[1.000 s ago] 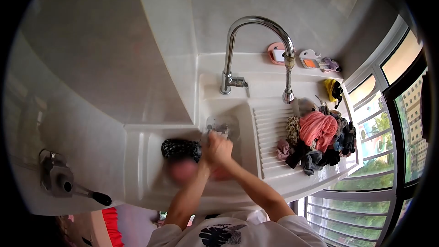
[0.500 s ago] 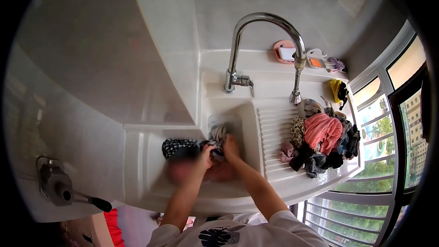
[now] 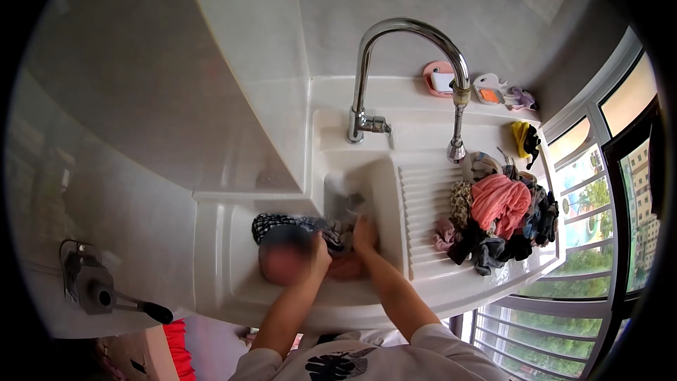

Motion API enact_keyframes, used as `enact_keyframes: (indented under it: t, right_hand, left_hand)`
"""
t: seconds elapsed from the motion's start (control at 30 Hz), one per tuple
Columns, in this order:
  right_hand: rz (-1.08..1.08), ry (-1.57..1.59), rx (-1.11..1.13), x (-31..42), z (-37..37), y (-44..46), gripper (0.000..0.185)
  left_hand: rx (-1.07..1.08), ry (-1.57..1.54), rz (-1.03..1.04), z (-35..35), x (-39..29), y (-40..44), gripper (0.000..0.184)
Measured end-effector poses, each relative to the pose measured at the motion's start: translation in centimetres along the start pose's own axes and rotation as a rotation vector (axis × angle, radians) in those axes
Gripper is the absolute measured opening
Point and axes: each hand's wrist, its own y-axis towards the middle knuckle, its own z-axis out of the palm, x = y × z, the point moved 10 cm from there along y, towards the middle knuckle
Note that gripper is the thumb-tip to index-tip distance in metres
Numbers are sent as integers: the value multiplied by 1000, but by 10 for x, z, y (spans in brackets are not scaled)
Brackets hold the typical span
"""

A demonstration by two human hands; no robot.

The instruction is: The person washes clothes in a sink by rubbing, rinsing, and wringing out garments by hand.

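Note:
In the sink basin (image 3: 389, 190), my left hand (image 3: 321, 255) is closed on a wet grey patterned garment (image 3: 337, 234). My right hand (image 3: 364, 234) grips the same bunched garment from the other side, its fingers partly blurred. A black-and-white patterned cloth (image 3: 271, 224) lies to the left, over the basin's left part. Beside my left hand is a round dark and reddish shape (image 3: 283, 257), too blurred to name. Reddish-brown cloth (image 3: 345, 267) shows below and between my wrists.
A chrome faucet (image 3: 409, 22) arches over the sink. On the ridged washboard (image 3: 423, 219) and to its right sits a heap of clothes (image 3: 499, 201). Soap dishes (image 3: 438, 79) stand on the back ledge, near a yellow-and-black cloth (image 3: 523, 140). A barred window (image 3: 589, 240) is at right.
My hands have drawn slightly apart. The light cloth bunched up by my right hand has dropped lower, and the round dark and reddish shape shows more clearly.

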Motion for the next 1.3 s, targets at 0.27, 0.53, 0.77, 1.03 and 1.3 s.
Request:
enact_keyframes:
  t: [0.27, 0.53, 0.77, 1.03, 1.3]
  right_hand:
    - [-166, 357, 115, 104, -82, -73, 31]
    - [-141, 63, -60, 139, -134, -69, 21]
    - [-82, 94, -257, 95, -134, 3, 31]
    - [30, 201, -222, -13, -20, 24, 30]
    - [18, -113, -245, -5, -15, 11, 25]
  left_hand:
    - [818, -180, -194, 86, -40, -113, 37]
    - [836, -304, -245, 99, -51, -132, 43]
    - [675, -253, -261, 95, -44, -105, 49]
    - [663, 1097, 501, 63, -100, -122, 53]
    - [294, 371, -148, 34, -77, -123, 51]
